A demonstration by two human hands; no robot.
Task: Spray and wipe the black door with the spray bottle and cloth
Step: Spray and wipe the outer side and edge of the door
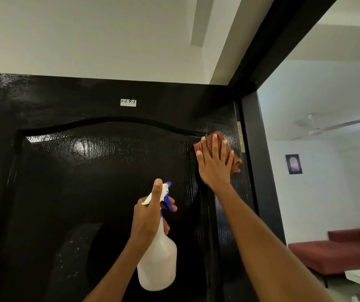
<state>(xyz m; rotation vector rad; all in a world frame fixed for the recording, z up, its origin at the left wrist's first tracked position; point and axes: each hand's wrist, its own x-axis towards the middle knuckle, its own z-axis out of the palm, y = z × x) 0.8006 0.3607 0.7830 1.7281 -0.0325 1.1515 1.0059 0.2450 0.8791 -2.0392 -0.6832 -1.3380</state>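
From my head camera, looking up, the black door (109, 171) fills the view ahead, its arched panel glossy where light catches it and a small white label (128, 102) stuck near the top rail.

My right hand (215, 164) lies flat with fingers straight and spread, pressing the reddish checked cloth (218, 138) against the door's upper right stile, just beside the brass hinge (240, 136). The cloth shows above my fingertips and out past the little-finger side; the rest is hidden under my palm.

My left hand (150, 212) is wrapped round the neck of the white spray bottle (158, 258), thumb up along the back of the head, fingers curled at the blue trigger (169, 201). The bottle hangs roughly upright, its long axis running from low near my forearm up to the nozzle, which faces the door panel. Whether the nozzle touches the door I cannot tell.

I judge the wiping to be under way at the hinge edge. The wide panel still to cover lies to the left of and below my right hand, so the next stroke would sweep leftward, passing above the bottle; my left hand sits nearer that middle patch for another spray.

Through the black door frame (261, 171) on the right I see a red sofa (338, 251), a ceiling fan (318, 127) and a small wall picture (293, 164).
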